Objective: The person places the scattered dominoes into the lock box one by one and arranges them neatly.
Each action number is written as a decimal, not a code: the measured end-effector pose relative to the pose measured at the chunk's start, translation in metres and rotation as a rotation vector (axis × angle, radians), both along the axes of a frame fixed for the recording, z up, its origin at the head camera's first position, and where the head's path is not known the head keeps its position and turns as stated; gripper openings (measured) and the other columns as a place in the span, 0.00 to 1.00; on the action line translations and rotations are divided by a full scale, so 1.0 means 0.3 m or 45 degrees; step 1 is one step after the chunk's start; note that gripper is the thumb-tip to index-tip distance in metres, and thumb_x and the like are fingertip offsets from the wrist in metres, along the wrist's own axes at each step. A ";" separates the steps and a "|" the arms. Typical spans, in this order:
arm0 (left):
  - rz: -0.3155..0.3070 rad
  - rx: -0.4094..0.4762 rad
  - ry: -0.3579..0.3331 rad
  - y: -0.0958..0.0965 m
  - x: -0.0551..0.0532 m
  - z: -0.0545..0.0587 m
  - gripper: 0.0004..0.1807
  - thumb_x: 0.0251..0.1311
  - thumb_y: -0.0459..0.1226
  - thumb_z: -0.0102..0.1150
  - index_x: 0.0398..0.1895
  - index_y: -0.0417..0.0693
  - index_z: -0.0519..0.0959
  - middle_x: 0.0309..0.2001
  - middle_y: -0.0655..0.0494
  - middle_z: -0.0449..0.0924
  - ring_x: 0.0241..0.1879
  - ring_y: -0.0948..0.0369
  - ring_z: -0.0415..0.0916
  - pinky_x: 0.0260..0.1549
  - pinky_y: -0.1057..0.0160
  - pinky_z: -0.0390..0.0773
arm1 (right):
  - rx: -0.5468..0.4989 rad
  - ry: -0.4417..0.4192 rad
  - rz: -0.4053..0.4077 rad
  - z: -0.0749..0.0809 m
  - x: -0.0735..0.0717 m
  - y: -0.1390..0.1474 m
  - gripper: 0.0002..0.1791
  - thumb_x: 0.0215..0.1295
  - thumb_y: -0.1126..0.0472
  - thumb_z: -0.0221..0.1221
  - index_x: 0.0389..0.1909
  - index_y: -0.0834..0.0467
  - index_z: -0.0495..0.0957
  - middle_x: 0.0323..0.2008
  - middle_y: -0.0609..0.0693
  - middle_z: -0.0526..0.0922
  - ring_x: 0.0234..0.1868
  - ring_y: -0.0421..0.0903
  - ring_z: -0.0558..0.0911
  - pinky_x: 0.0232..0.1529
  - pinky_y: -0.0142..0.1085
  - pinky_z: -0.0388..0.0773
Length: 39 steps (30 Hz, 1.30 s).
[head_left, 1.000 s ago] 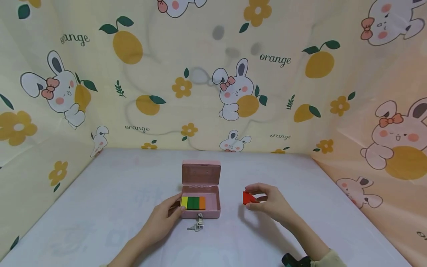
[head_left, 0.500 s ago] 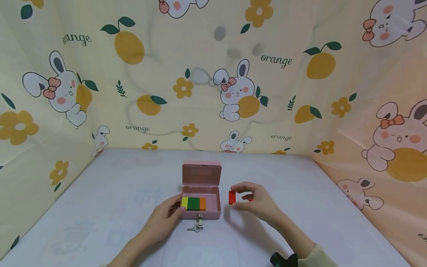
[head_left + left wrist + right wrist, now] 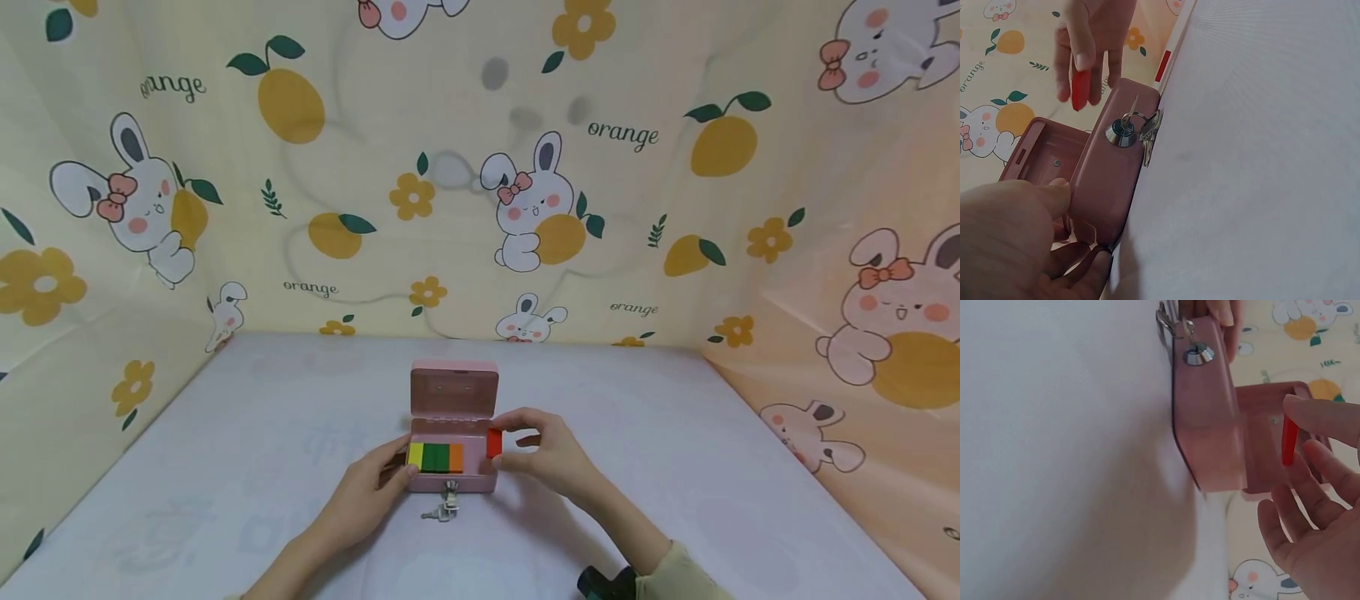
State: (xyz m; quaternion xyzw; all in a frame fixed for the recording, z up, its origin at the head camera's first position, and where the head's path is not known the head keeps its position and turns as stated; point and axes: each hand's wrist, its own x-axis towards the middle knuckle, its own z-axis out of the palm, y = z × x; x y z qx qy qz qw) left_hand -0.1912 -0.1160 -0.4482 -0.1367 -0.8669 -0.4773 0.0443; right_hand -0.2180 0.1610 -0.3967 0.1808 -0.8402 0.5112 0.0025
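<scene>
A pink metal cash box (image 3: 472, 482) stands on the table with its lid raised. Its left side is gripped by my left hand (image 3: 367, 492), the thumb at the front left rim. Inside, side by side toward the left, sit a yellow block (image 3: 415, 454), green blocks (image 3: 435, 457) and an orange block (image 3: 456, 457). My right hand (image 3: 551, 458) pinches a flat red block (image 3: 494, 443) upright between thumb and fingertips, over the box's right end. In the right wrist view, the same red block (image 3: 1289, 440) shows edge-on, in front of the lid.
Keys (image 3: 441, 512) hang from the lock on the box's front. A white cloth covers the table (image 3: 300, 400). Printed curtains (image 3: 450, 250) close off the back and sides. A small red strip (image 3: 1163, 65) shows beyond the box; I cannot tell what it is.
My right hand has carried the red block leftward from beside the box to above its right end. My left hand has kept its grip on the box.
</scene>
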 end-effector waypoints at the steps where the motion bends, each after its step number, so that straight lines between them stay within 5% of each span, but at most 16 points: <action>1: 0.001 -0.001 -0.003 0.000 -0.001 -0.001 0.28 0.70 0.40 0.57 0.71 0.43 0.67 0.63 0.48 0.73 0.63 0.53 0.69 0.60 0.53 0.73 | -0.001 -0.010 0.004 -0.004 -0.003 -0.005 0.23 0.51 0.60 0.75 0.50 0.58 0.83 0.46 0.45 0.83 0.55 0.57 0.75 0.56 0.52 0.76; 19: -0.022 0.016 0.026 0.000 0.002 0.004 0.28 0.70 0.39 0.57 0.70 0.41 0.67 0.63 0.47 0.73 0.62 0.52 0.70 0.60 0.53 0.73 | 0.139 -0.036 -0.024 -0.069 -0.060 -0.074 0.18 0.51 0.64 0.74 0.45 0.51 0.84 0.48 0.44 0.81 0.62 0.58 0.71 0.60 0.57 0.72; 29: -0.008 -0.005 0.001 0.000 0.007 0.010 0.29 0.70 0.40 0.57 0.71 0.42 0.66 0.63 0.47 0.73 0.63 0.51 0.69 0.61 0.51 0.71 | 0.178 -0.020 -0.005 -0.080 -0.071 -0.101 0.19 0.49 0.65 0.76 0.43 0.55 0.84 0.45 0.46 0.81 0.49 0.52 0.73 0.47 0.42 0.80; 39: 0.002 -0.018 -0.005 0.000 0.005 0.001 0.29 0.70 0.40 0.58 0.71 0.42 0.66 0.64 0.48 0.72 0.63 0.51 0.68 0.61 0.51 0.71 | 0.273 0.099 -0.030 -0.083 -0.069 -0.122 0.17 0.47 0.67 0.76 0.39 0.56 0.85 0.40 0.47 0.82 0.45 0.52 0.75 0.48 0.46 0.80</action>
